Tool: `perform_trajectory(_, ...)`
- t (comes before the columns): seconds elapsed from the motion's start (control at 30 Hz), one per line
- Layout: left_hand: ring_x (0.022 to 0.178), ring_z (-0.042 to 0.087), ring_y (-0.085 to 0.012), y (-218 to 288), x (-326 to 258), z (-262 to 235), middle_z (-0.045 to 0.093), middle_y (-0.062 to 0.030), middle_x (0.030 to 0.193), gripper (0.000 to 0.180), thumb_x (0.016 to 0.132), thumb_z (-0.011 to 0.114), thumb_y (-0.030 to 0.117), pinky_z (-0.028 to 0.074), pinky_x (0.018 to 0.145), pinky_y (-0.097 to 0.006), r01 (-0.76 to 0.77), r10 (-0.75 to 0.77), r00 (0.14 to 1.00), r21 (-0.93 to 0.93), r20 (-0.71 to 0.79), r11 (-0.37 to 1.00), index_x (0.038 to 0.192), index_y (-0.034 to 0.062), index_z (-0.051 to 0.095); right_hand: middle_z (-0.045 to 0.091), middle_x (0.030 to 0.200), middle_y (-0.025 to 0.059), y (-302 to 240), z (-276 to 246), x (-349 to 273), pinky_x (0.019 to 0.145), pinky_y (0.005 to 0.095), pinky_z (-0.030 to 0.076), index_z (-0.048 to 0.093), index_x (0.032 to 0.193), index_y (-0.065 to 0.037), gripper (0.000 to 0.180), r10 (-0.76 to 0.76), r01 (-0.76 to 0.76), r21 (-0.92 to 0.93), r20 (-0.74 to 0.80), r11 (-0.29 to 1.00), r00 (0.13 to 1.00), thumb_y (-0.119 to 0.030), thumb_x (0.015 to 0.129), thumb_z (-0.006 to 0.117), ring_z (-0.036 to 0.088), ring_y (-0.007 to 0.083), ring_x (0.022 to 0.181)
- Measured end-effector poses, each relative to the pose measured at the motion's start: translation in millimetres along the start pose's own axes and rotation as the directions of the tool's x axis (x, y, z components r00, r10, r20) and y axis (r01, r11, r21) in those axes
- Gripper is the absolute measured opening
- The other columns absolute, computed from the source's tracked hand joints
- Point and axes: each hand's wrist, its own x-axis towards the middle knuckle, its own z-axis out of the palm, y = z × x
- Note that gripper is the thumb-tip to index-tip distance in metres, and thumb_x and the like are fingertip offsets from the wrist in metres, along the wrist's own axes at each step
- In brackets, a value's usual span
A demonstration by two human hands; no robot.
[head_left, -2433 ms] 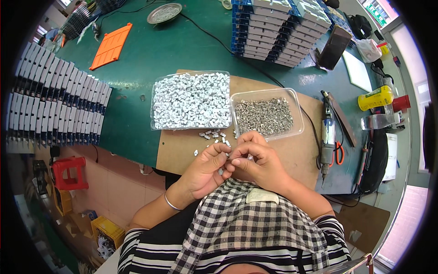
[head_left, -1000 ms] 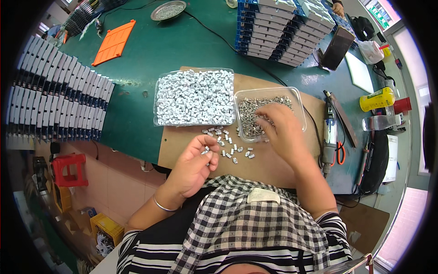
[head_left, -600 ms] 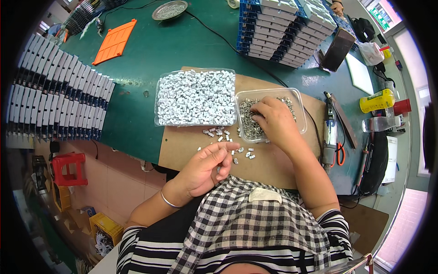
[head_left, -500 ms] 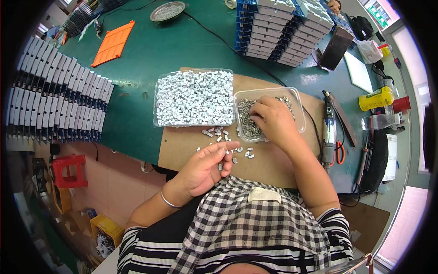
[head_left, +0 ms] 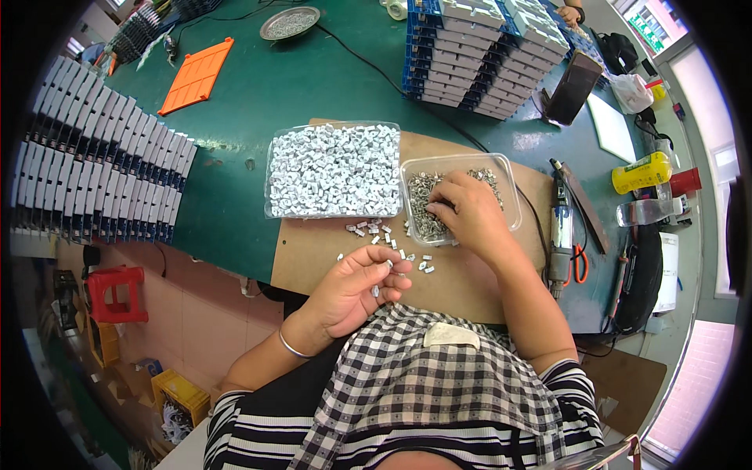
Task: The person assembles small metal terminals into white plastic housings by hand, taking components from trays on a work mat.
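My left hand (head_left: pixel 351 291) is closed over the front of the board, a small white part (head_left: pixel 389 264) pinched between thumb and forefinger. Another white piece (head_left: pixel 375 291) shows lower down, against the curled fingers. My right hand (head_left: pixel 473 215) reaches into a clear plastic tub (head_left: pixel 515 200) of small metal screws (head_left: pixel 424 205). Its fingers are drawn together at the screws; what they pinch, if anything, is hidden. Left of this tub stands a clear box (head_left: pixel 269 176) heaped with white parts (head_left: pixel 333 168). Loose white pieces (head_left: pixel 374 230) lie on the brown board (head_left: pixel 313 251) between the boxes and my left hand.
Stacked grey-and-blue modules (head_left: pixel 102 172) stand at left, with another stack (head_left: pixel 470 63) at the back. An orange tray (head_left: pixel 196 76) and a metal dish (head_left: pixel 290 23) lie on the green table. An electric screwdriver (head_left: pixel 561 227), orange-handled scissors (head_left: pixel 580 265) and bottles (head_left: pixel 642 172) are on the right.
My left forefinger, stretched out before, has bent in against the thumb around the small white part. My right hand stays in the screw tub, with its fingers only slightly shifted.
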Motion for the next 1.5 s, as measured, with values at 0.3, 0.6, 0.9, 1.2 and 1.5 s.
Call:
perform_trajectory(0.3, 0.083, 0.055, -0.0137, -1.8, 5.9, -6.4, 0.056, -0.0065, 0.094, 0.013, 0.086, 0.050, 0.001, 0.046, 0.073, -0.025, -0.049, 0.052, 0.998, -0.114, 0.024, 0.992, 0.099, 0.0044, 0.053, 0.060, 0.079, 0.0089, -9.3, -12.0, -7.9, 0.067, 0.0306, 0.046, 0.066, 0.089, -0.004, 0.017, 0.100, -0.029, 0.302, -0.222, 0.953, 0.970, -0.001, 0.074, 0.060, 0.058, 0.0227, 0.074)
perform_trajectory(0.6, 0.070, 0.058, -0.0120, -4.1, 5.3, -5.5, 0.059, -0.0060, 0.082, 0.014, 0.086, 0.054, 0.007, 0.049, 0.064, -0.022, -0.022, 0.031, 0.998, -0.133, 0.063, 0.991, 0.100, 0.0050, 0.053, 0.060, 0.080, 0.0058, -56.0, -3.3, -46.2, 0.069, 0.0256, 0.044, 0.063, 0.081, -0.003, 0.008, 0.107, -0.189, 0.852, 0.156, 0.489, 0.982, -0.002, 0.073, 0.064, 0.056, 0.0139, 0.076)
perform_trajectory(0.9, 0.066, 0.059, -0.0120, -3.5, 2.7, -0.1, 0.059, -0.0065, 0.080, 0.011, 0.085, 0.053, 0.003, 0.051, 0.059, -0.021, -0.008, 0.011, 0.999, -0.096, 0.036, 0.995, 0.096, 0.0038, 0.055, 0.054, 0.086, 0.0036, -58.1, 3.1, -48.1, 0.072, 0.0234, 0.043, 0.061, 0.082, -0.001, 0.011, 0.034, -0.149, 0.793, 0.160, 0.591, 0.987, 0.000, 0.073, 0.067, 0.053, 0.0114, 0.082)
perform_trajectory(1.2, 0.063, 0.058, -0.0103, 3.1, -4.2, 4.3, 0.058, -0.0072, 0.075, 0.010, 0.082, 0.058, 0.001, 0.050, 0.055, -0.021, -0.023, 0.039, 0.998, 0.333, -0.041, 0.943, 0.092, -0.0019, 0.057, 0.054, 0.080, 0.0009, -53.8, 5.1, -52.4, 0.062, 0.0193, 0.043, 0.051, 0.081, -0.003, 0.016, 0.071, -0.517, 0.841, 0.512, 0.162, 0.856, 0.002, 0.075, 0.065, 0.052, 0.0062, 0.073)
perform_trajectory(1.5, 0.062, 0.059, -0.0120, -0.8, -2.5, 6.6, 0.058, -0.0098, 0.077, 0.008, 0.081, 0.057, -0.002, 0.050, 0.053, -0.021, 0.015, 0.007, 0.998, 0.390, -0.056, 0.921, 0.089, -0.0008, 0.056, 0.054, 0.074, -0.0003, -42.3, 17.5, -52.6, 0.058, 0.0180, 0.040, 0.052, 0.080, -0.003, 0.015, -0.021, -0.457, 0.857, 0.475, 0.238, 0.880, -0.001, 0.075, 0.066, 0.049, 0.0048, 0.067)
